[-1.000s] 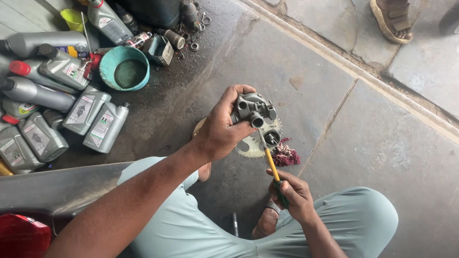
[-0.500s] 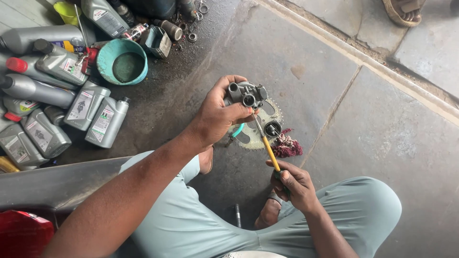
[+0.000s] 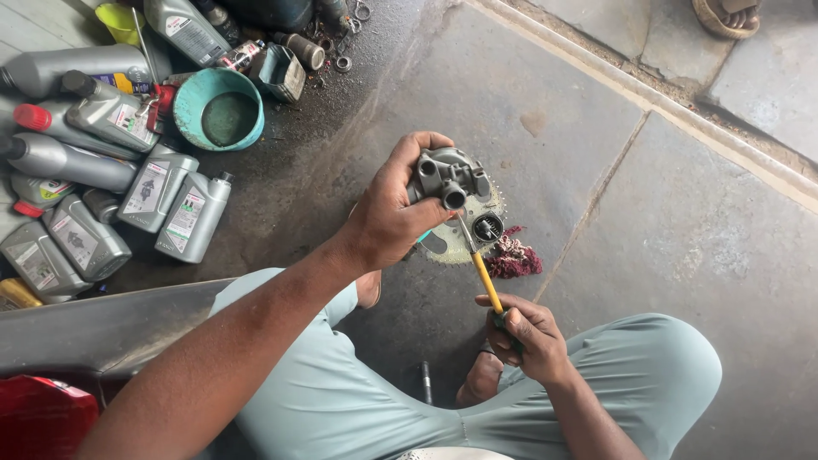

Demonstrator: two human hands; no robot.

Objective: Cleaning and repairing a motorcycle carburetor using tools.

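Note:
My left hand (image 3: pixel 394 213) grips a grey metal engine part (image 3: pixel 447 177) with round ports, held up above the floor. My right hand (image 3: pixel 524 334) holds a screwdriver (image 3: pixel 484 278) with a yellow shaft and dark handle; its tip points up into the underside of the part. Under the part, on the stone floor, lie a toothed sprocket (image 3: pixel 456 241), a small round black cap (image 3: pixel 488 227) and a dark red rag (image 3: pixel 513 257). I squat in light green trousers.
Several grey oil bottles (image 3: pixel 179 213) lie at the left by a teal bowl (image 3: pixel 225 111), a yellow cup (image 3: pixel 119 20) and small metal parts. A red object (image 3: pixel 43 417) sits bottom left. Another person's sandalled foot (image 3: pixel 731 17) is top right.
The view has shifted slightly, so the part and both hands sit a little higher in frame. The screwdriver tip stays at the part's underside.

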